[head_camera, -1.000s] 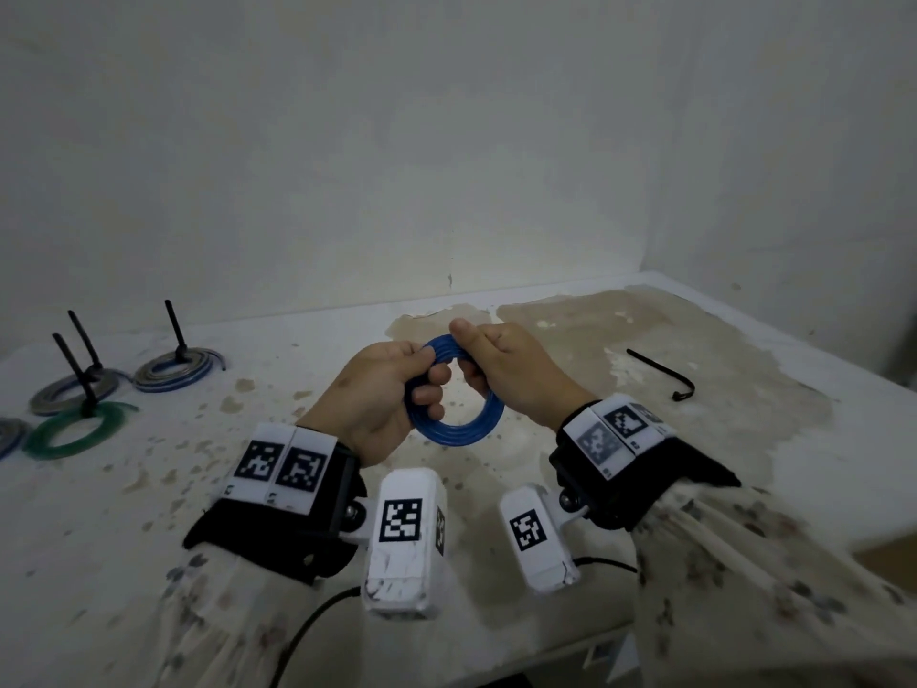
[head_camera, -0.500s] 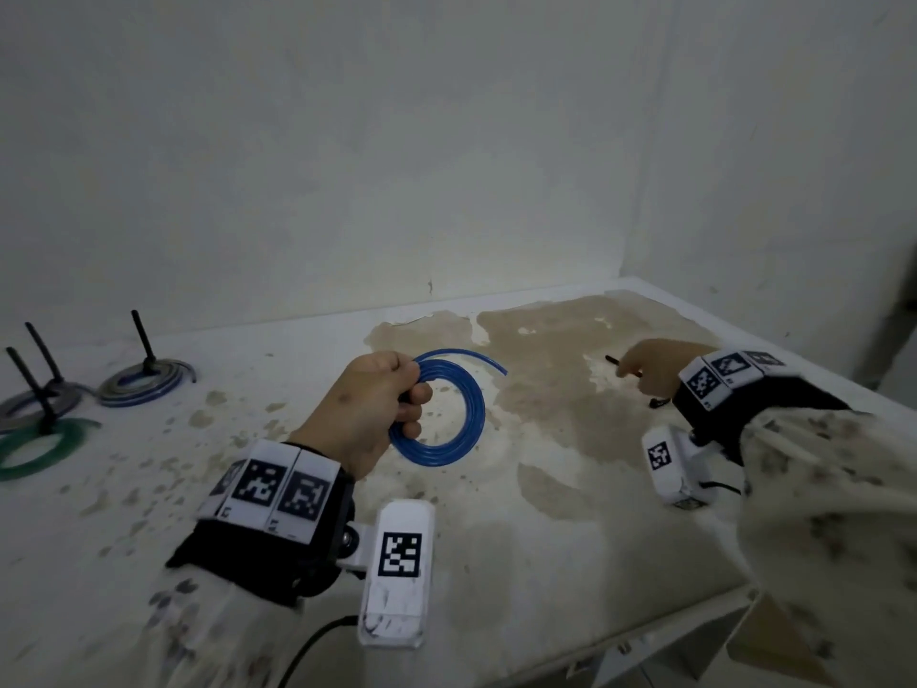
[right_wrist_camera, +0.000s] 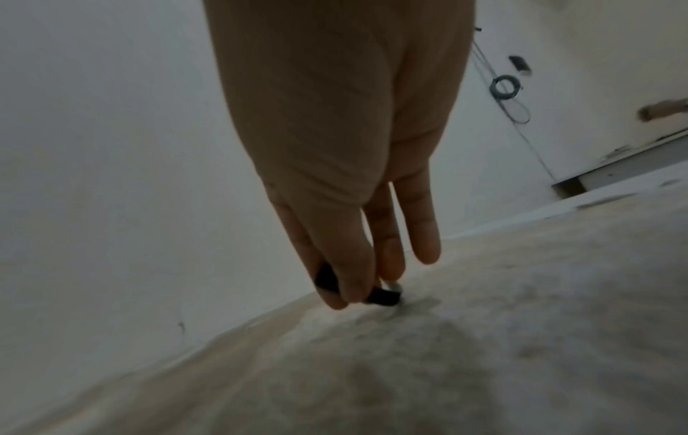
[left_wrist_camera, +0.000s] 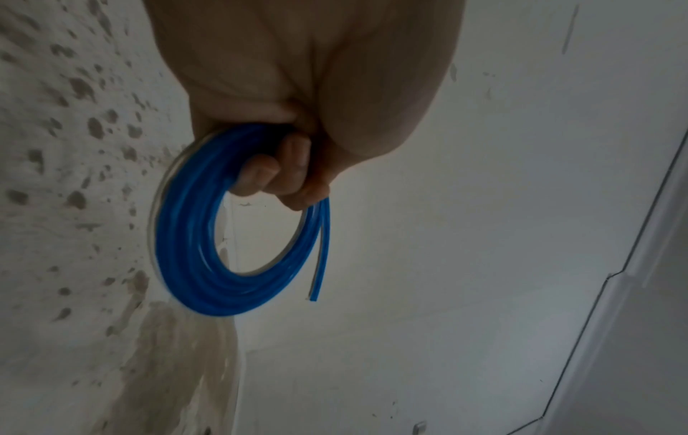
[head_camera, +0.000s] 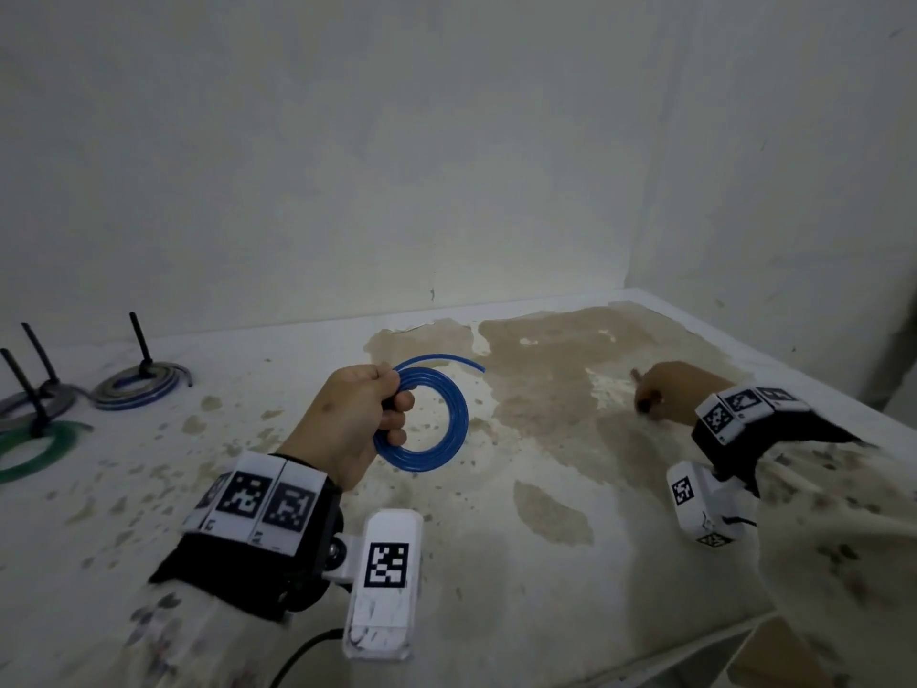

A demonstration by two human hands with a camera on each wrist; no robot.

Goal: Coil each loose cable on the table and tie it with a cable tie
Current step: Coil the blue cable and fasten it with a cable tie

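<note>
— Holding the blue coil (head_camera: 422, 424) clenched in my left hand (head_camera: 347, 419), above the table (head_camera: 546, 563).
— And your right hand (head_camera: 670, 392)?
— Pinching the black cable tie (right_wrist_camera: 383, 295) off the tabletop. Next, I'd say: thread it around the coil.

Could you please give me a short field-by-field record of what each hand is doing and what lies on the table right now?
left hand: grips the blue cable, coiled and held above the table, one end sticking out loose
right hand: fingers pinch a black cable tie at the table surface
blue cable tie status: not yet tied
table: white, stained brown
far left of table: green coil, grey coil and grey-blue coil, each with a black tie standing up
</note>
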